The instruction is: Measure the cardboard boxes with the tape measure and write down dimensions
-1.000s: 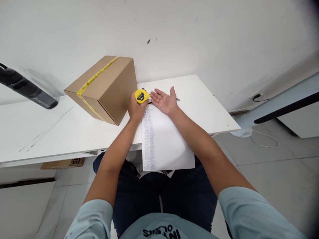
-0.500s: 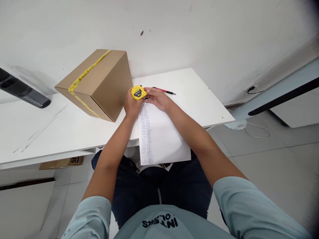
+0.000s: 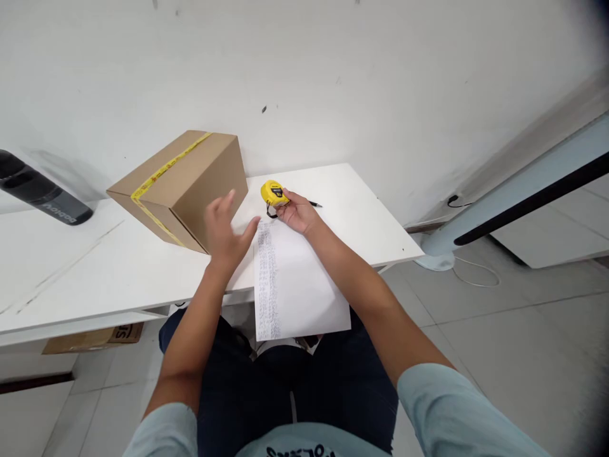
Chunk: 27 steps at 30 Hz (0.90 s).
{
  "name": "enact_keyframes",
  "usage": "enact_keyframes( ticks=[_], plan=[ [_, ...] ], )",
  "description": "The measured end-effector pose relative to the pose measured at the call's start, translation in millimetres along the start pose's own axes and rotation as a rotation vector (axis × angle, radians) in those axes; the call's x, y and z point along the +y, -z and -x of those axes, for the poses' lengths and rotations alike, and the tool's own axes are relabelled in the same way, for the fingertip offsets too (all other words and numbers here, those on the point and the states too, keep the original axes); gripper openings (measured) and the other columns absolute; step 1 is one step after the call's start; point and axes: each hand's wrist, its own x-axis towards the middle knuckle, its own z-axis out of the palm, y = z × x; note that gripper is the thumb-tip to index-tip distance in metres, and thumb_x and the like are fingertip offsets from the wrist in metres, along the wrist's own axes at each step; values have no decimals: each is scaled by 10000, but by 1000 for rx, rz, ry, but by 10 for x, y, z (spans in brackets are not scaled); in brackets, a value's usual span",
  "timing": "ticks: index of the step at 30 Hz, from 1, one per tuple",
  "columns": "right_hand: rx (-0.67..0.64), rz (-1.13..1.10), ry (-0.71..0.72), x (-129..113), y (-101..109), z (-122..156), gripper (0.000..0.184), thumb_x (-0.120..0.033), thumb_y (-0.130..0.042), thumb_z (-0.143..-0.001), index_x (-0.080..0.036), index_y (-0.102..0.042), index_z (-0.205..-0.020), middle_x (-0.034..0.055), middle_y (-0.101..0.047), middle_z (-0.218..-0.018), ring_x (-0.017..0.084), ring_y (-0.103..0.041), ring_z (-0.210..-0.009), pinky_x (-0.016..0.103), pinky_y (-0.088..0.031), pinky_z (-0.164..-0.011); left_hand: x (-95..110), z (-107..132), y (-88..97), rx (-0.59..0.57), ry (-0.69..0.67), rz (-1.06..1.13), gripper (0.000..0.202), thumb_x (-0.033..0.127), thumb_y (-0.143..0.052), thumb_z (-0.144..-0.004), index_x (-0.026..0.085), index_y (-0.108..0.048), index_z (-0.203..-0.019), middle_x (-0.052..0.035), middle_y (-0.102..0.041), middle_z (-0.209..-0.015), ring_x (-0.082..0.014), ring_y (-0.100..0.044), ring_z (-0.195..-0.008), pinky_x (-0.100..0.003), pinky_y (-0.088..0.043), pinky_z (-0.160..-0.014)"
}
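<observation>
Yellow tape measure (image 3: pixel 273 192) in right hand (image 3: pixel 299 211), thumb and fingers closed on one end, over white desk (image 3: pixel 71 266) by the top of handwritten sheet (image 3: pixel 304 279). Black strap (image 3: pixel 271 214) dangles. Pen (image 3: pixel 314 204) partly behind right hand. Left hand (image 3: pixel 231 235) spread, holding nothing, before taped cardboard box (image 3: pixel 166 190); contact unclear. Dark cylinder (image 3: pixel 47 197) far left.

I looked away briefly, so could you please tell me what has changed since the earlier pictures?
The yellow and black tape measure has passed from the left hand to the right hand; the left hand let go and moved left, open, in front of the brown cardboard box in this view. The box, the white written-on paper sheet and the slim black-ended pen look unmoved.
</observation>
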Motion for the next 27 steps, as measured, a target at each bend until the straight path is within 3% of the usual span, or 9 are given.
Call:
enact_keyframes(
  ticks=[3, 5, 6, 8, 11, 13, 18, 23, 27],
  plan=[
    [100, -145, 68, -65, -1, -46, 128, -317, -634, -1015, -201, -685, -998, -9, -734, -795, 96, -665, -639, 172, -604, -579, -45, 160, 644, 218, -67, -239, 547, 486, -700, -898, 318, -511, -1383, -127, -591, -1330, -340, -536, -1339, -568, -411, -1168],
    [147, -218, 109, -103, 15, -84, 137, -323, -630, -1017, -199, -680, -1047, -1, -726, -835, 95, -697, -699, 163, -632, -649, -138, 85, 1028, 301, -66, -363, 516, 532, -655, -913, 336, -512, -1368, -100, -622, -1313, -323, -560, -1304, -563, -446, -1121],
    [166, -248, 117, -117, 27, -100, 137, -307, -635, -1012, -193, -676, -1076, 8, -724, -853, 102, -713, -735, 168, -644, -675, -189, -14, 1180, 281, -34, -392, 501, 556, -625, -928, 351, -513, -1371, -79, -627, -1339, -310, -562, -1317, -555, -453, -1119],
    [205, -294, 111, -139, 55, -118, 147, -258, -655, -986, -184, -667, -1112, 22, -720, -866, 121, -735, -784, 188, -663, -695, -272, -286, 1385, 126, 15, -401, 449, 599, -588, -939, 389, -550, -1333, -15, -655, -1360, -288, -579, -1326, -541, -448, -1140],
    [253, -311, 103, -155, 85, -110, 133, -235, -687, -950, -196, -660, -1074, 18, -707, -848, 132, -746, -780, 204, -666, -675, -309, -658, 1450, -157, -1, -425, 435, 660, -555, -909, 378, -630, -1233, 37, -701, -1351, -293, -595, -1338, -545, -408, -1192],
    [266, -293, 113, -156, 98, -91, 112, -263, -703, -943, -205, -656, -1027, 12, -708, -841, 126, -743, -757, 209, -658, -660, -289, -766, 1388, -274, -36, -476, 540, 693, -532, -878, 334, -636, -1268, 6, -676, -1429, -327, -571, -1381, -566, -396, -1201],
    [258, -231, 122, -134, 118, -50, 117, -294, -714, -935, -212, -659, -998, 1, -746, -861, 115, -740, -746, 200, -614, -599, -238, -666, 1301, -278, 2, -579, 677, 631, -544, -835, 250, -604, -1392, -106, -643, -1478, -400, -560, -1392, -594, -412, -1171],
    [279, -179, 140, -116, 103, -26, 174, -362, -739, -928, -215, -645, -923, -29, -720, -774, 83, -689, -614, 182, -574, -544, -234, -623, 1668, -467, -57, -513, 665, 618, -566, -796, 296, -603, -1377, -76, -648, -1472, -364, -580, -1388, -561, -440, -1168],
    [311, -147, 156, -130, 76, -5, 299, -459, -680, -962, -217, -611, -802, -71, -587, -566, 46, -477, -391, 171, -509, -454, -235, -631, 2080, -634, -19, -448, 670, 633, -632, -733, 305, -615, -1317, -82, -603, -1529, -373, -606, -1350, -586, -477, -1134]
  ],
)
